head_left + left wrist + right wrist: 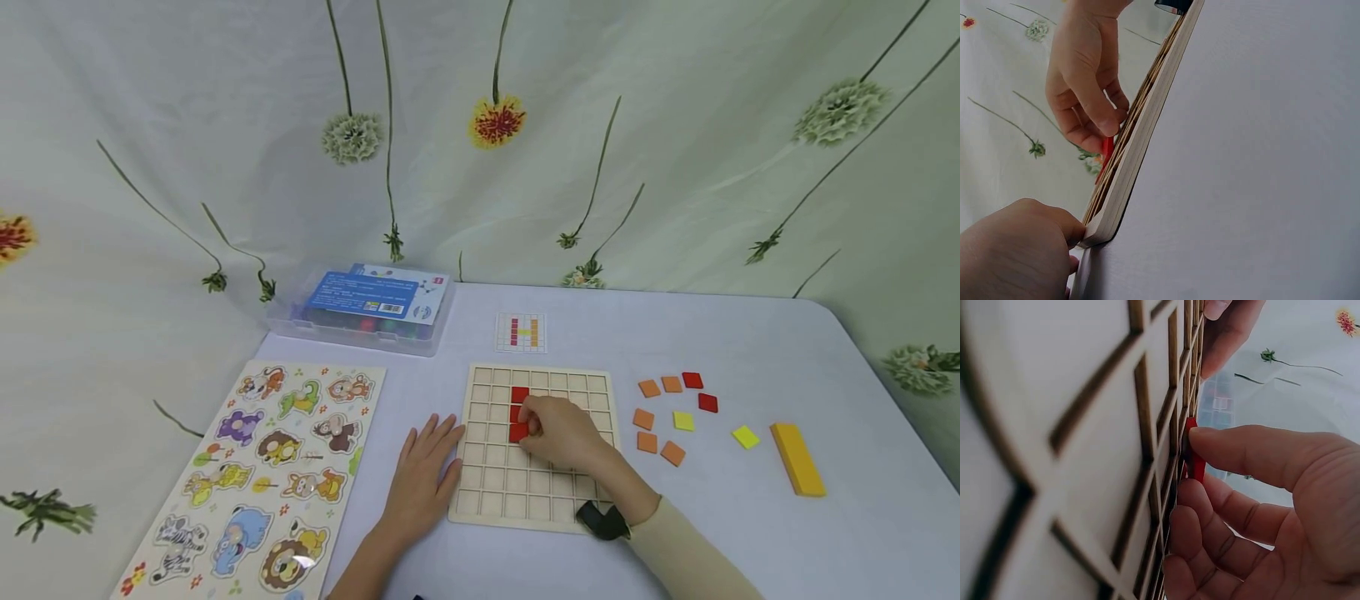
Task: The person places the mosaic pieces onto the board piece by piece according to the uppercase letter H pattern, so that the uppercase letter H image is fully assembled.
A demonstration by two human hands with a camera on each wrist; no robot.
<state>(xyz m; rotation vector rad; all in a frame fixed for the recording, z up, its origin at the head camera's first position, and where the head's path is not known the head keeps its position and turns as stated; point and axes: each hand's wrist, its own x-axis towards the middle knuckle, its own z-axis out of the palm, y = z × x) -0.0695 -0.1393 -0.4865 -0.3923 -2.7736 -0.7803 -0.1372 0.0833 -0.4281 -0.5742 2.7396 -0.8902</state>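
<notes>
A wooden grid board (487, 479) lies flat on the white table. Red square tiles (519, 393) form a column in its upper part, partly covered by my right hand (564, 432). Between thumb and forefinger that hand pinches a red tile (1195, 464) by its edges, right at the grid, as the right wrist view shows. My left hand (426, 477) rests with extended fingers at the board's left edge. In the left wrist view, its thumb touches the board's corner. Which cell the pinched tile is over is hard to tell.
Loose orange tiles (647, 442), red tiles (707, 402) and yellow tiles (683, 421) lie right of the board, beside a yellow bar (797, 460). Behind it lies a pattern card (531, 345). An animal puzzle (300, 454) and a clear plastic box (360, 310) are at left.
</notes>
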